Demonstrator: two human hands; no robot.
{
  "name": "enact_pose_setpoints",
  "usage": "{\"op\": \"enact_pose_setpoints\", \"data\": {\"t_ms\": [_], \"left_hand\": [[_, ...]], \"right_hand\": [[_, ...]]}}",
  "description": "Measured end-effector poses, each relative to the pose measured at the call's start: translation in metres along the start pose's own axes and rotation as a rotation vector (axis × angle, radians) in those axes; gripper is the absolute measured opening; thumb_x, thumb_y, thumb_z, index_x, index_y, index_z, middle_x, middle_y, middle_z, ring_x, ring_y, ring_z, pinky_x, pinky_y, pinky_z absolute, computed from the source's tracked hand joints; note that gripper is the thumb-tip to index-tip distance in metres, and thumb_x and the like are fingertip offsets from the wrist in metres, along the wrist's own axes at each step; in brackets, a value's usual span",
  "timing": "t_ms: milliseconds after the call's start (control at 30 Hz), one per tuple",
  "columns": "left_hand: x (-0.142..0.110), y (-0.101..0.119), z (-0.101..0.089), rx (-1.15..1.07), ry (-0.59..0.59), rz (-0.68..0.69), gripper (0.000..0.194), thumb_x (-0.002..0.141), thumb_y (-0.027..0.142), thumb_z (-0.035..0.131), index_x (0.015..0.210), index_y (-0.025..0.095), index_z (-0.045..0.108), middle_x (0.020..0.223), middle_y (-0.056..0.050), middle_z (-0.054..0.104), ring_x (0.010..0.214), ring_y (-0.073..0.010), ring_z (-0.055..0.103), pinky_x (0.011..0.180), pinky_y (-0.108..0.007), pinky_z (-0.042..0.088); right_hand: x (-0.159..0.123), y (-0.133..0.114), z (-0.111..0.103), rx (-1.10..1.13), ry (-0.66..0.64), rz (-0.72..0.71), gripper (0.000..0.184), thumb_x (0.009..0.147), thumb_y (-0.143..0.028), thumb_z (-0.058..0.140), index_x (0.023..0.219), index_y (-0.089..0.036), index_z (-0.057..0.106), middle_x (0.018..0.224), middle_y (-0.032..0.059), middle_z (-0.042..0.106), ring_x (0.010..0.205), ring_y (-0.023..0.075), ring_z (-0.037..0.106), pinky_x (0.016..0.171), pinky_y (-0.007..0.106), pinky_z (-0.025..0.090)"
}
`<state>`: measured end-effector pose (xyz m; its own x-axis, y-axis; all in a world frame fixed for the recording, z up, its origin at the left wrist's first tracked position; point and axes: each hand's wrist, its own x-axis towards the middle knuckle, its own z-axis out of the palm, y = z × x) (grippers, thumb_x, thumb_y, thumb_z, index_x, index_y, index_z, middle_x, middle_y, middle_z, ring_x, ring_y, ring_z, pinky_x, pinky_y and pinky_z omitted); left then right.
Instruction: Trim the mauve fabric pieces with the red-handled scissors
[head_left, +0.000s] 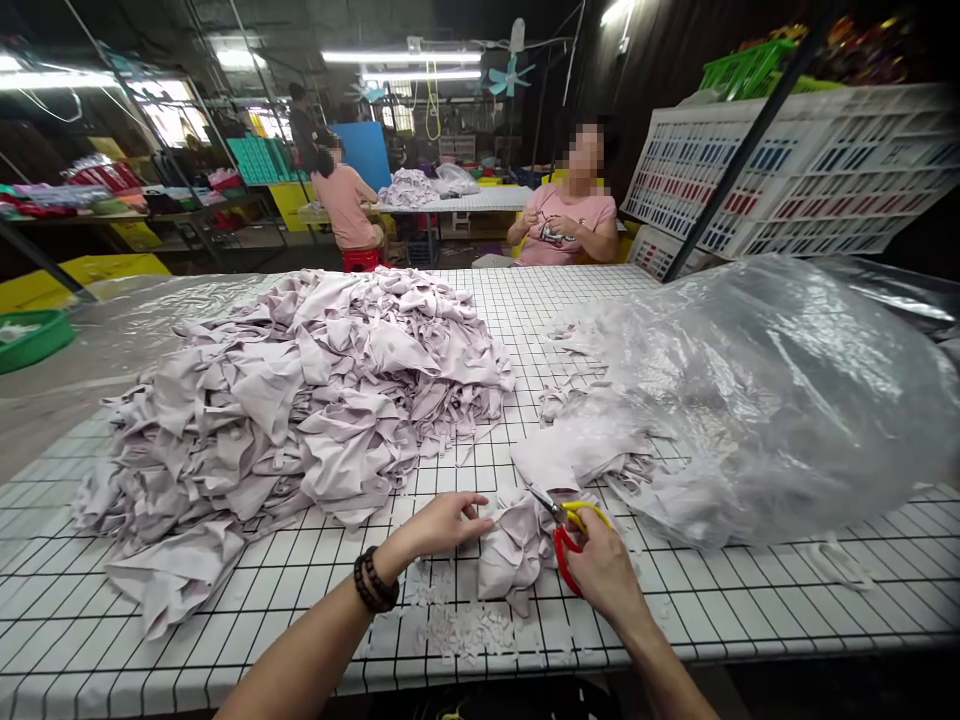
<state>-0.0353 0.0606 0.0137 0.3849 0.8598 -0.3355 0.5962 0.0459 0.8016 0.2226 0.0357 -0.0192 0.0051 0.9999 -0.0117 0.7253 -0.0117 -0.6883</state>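
Observation:
My right hand (611,570) is closed round the red and yellow handles of a pair of scissors (568,545). The metal blades point up and left, over a crumpled pale lilac cloth piece (514,555). At that piece's left edge is my left hand (448,522), fingers curved and apart, with nothing visible between them; whether the fingertips touch the cloth I cannot tell. Another pale piece (562,455) lies just beyond the scissors. Small white fabric snippets (472,632) are scattered on the table in front of me.
A large heap of pale lilac cloth pieces (322,380) covers the left of the grid-patterned table (517,295). On the right lies a big clear plastic bag (795,390) with cloth inside. White crates (750,180) stand behind it. One person (570,215) sits across the table.

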Motion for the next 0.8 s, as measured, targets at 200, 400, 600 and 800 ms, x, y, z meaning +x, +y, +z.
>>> {"op": "enact_pose_setpoints", "data": {"t_ms": [200,400,600,800], "left_hand": [[0.019,0.006,0.022,0.059,0.041,0.057,0.051,0.074,0.037,0.064,0.121,0.018,0.059,0.099,-0.007,0.068,0.072,-0.0182,0.061,0.065,-0.025,0.043],[0.012,0.012,0.018,0.092,0.067,0.063,0.034,0.090,0.030,0.038,0.102,0.016,0.067,0.092,-0.009,0.070,0.080,-0.0208,0.061,0.070,-0.027,0.042],[-0.017,0.023,-0.028,0.003,-0.117,-0.001,0.036,0.088,0.041,0.045,0.070,0.016,0.064,0.062,-0.004,0.065,0.049,-0.0124,0.047,0.051,-0.023,0.034],[-0.049,0.042,-0.047,-0.861,-0.207,-0.009,0.033,0.080,0.047,0.063,0.078,0.015,0.054,0.058,-0.001,0.062,0.047,-0.0099,0.051,0.048,-0.021,0.038]], "right_hand": [[-0.004,0.002,-0.006,0.032,-0.007,0.047,0.020,0.077,-0.030,0.050,0.094,-0.022,0.057,0.085,0.0026,0.064,0.080,0.0200,0.062,0.070,0.030,0.047],[-0.002,0.007,-0.011,0.041,0.058,0.073,0.019,0.076,-0.032,0.051,0.091,-0.022,0.056,0.084,0.0027,0.064,0.077,0.0196,0.062,0.068,0.029,0.046],[0.024,0.007,-0.028,-0.038,0.307,0.056,0.020,0.074,-0.033,0.051,0.090,-0.021,0.053,0.085,0.0049,0.062,0.072,0.0203,0.059,0.065,0.030,0.044],[0.052,-0.017,-0.048,-0.100,0.449,0.000,0.020,0.072,-0.037,0.055,0.082,-0.020,0.052,0.079,0.0077,0.059,0.077,0.0249,0.055,0.069,0.035,0.043]]}}
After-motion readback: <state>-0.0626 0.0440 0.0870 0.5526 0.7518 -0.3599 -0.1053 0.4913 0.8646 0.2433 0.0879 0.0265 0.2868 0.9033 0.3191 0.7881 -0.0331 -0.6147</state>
